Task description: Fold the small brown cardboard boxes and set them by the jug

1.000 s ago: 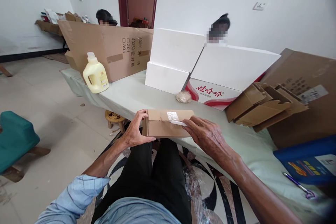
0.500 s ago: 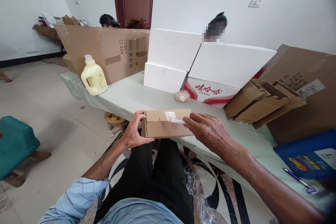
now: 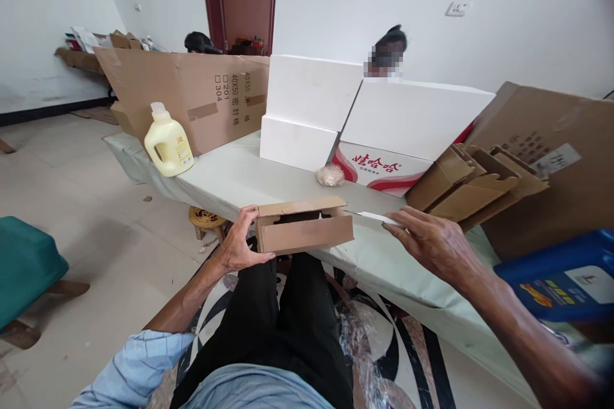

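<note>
My left hand grips the left end of a small brown cardboard box, thumb below and fingers at the top edge. The box lies at the table's near edge, its top flap raised with a dark gap under it. What is inside is mostly hidden; a small pale bit shows in the gap. Right of the box, my right hand is closed on a slim white knife-like tool whose thin end points left toward the box without touching it.
A yellow jug stands at the table's left. White boxes are stacked behind, beside a crumpled clear bundle. Folded cardboard and a blue container are on the right. Two people's heads show behind the boxes.
My right hand has moved right, away from the box, with the white tool. The taped top flap has come up, leaving a gap. My left hand keeps its grip.
</note>
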`<state>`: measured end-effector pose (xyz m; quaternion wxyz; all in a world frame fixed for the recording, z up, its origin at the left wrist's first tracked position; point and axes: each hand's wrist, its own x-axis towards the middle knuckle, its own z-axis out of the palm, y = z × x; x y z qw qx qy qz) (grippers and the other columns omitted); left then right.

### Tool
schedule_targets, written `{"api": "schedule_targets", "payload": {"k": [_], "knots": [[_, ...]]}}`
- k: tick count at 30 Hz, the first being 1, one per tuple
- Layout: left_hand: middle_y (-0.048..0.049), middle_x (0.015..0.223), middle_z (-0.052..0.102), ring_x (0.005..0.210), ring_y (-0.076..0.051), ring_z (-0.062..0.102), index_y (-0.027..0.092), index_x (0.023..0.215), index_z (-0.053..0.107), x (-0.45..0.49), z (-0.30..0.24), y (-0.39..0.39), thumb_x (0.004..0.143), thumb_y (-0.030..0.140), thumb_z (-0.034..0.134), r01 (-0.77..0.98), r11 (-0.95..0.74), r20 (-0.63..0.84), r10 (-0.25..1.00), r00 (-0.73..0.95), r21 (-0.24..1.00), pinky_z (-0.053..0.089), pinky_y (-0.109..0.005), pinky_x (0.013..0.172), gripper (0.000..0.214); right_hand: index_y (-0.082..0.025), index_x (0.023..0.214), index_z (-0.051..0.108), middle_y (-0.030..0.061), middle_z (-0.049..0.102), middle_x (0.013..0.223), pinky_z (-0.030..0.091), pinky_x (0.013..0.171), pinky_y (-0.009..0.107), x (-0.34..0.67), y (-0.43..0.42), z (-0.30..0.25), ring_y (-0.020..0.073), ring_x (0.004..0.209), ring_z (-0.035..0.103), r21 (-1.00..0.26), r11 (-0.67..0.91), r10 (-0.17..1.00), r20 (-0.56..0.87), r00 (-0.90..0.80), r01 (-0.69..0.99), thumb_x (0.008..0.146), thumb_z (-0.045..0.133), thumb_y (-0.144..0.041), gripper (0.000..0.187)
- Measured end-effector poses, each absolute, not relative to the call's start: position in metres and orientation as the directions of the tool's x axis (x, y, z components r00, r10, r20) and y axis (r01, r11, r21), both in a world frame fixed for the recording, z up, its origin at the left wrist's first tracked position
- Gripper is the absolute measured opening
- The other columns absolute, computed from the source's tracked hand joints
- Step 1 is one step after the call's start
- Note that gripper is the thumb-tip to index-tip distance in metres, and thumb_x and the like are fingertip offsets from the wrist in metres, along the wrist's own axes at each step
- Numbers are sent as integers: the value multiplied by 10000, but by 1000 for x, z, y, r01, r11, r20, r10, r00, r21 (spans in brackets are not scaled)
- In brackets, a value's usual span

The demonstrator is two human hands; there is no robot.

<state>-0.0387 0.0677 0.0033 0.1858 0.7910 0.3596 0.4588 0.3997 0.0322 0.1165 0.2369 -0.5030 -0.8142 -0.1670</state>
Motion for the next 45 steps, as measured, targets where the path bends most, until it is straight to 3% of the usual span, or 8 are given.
{"api": "schedule_targets", "payload": {"k": [6, 11, 18, 24, 30, 35, 40, 45], "knots": [[-220, 1631, 430, 1541, -447, 489, 234, 1387, 552, -33, 7, 68, 671, 344, 979, 411, -703, 569, 711, 413, 580, 517, -614, 1214, 841, -221, 985, 746, 90, 761, 856, 446, 571, 350, 457, 27, 5, 257, 687, 682, 26, 253, 760, 613, -215, 967, 1147, 404, -479, 458], [-230, 1676, 393, 1594, -473, 420, 251, 1485, 539, -38, 17, 69, 703, 340, 980, 452, -728, 545, 685, 484, 515, 483, -657, 1241, 902, -236, 950, 731, 97, 743, 816, 530, 621, 385, 470, 31, -46, 291, 717, 685, 19, 238, 697, 693, -185, 971, 1141, 427, -482, 435], [-226, 1687, 414, 1565, -476, 463, 266, 1595, 480, -43, 30, 73, 729, 470, 982, 453, -743, 479, 666, 572, 492, 486, -635, 1238, 1022, -212, 1291, 703, 155, 736, 1174, 565, 988, 518, 374, 36, 23, 324, 1092, 702, -143, 474, 558, 812, -170, 869, 1128, 561, -344, 253], [-167, 1578, 532, 1437, -403, 591, 274, 1590, 488, -47, 40, 75, 803, 544, 913, 418, -702, 466, 703, 537, 577, 532, -571, 1204, 934, -218, 1492, 604, 177, 697, 1394, 510, 1087, 563, 308, 36, 72, 374, 1311, 622, -43, 668, 564, 681, -467, 743, 1102, 638, -406, 434], [-108, 1325, 665, 1233, -330, 683, 251, 1379, 628, -39, 47, 81, 904, 457, 819, 473, -615, 459, 787, 412, 631, 598, -518, 1080, 552, -210, 1261, 666, 156, 714, 1197, 515, 959, 502, 298, 45, 74, 349, 1121, 629, -62, 671, 607, 617, -500, 739, 1133, 583, -456, 290], [-147, 1451, 603, 1402, -389, 579, 244, 1251, 724, -23, 57, 76, 912, 347, 809, 569, -694, 604, 698, 383, 441, 509, -604, 1185, 364, -232, 989, 605, 91, 658, 924, 486, 818, 420, 288, 48, 75, 289, 904, 558, -169, 670, 643, 618, -452, 722, 1153, 520, -418, 263], [-161, 1576, 577, 1565, -448, 442, 245, 1215, 785, 0, 68, 67, 959, 280, 784, 631, -739, 618, 615, 490, 235, 427, -674, 1221, 258, -228, 973, 584, 77, 666, 902, 445, 801, 401, 275, 53, 71, 280, 882, 577, -189, 638, 659, 634, -403, 747, 1144, 539, -384, 236], [-132, 1512, 658, 1500, -384, 536, 249, 1134, 834, 16, 69, 74, 968, 197, 776, 627, -745, 661, 590, 463, 226, 456, -587, 1186, 183, -231, 992, 632, 67, 712, 917, 434, 816, 392, 270, 55, 70, 271, 871, 594, -249, 615, 678, 652, -340, 748, 1127, 554, -336, 188]]}}
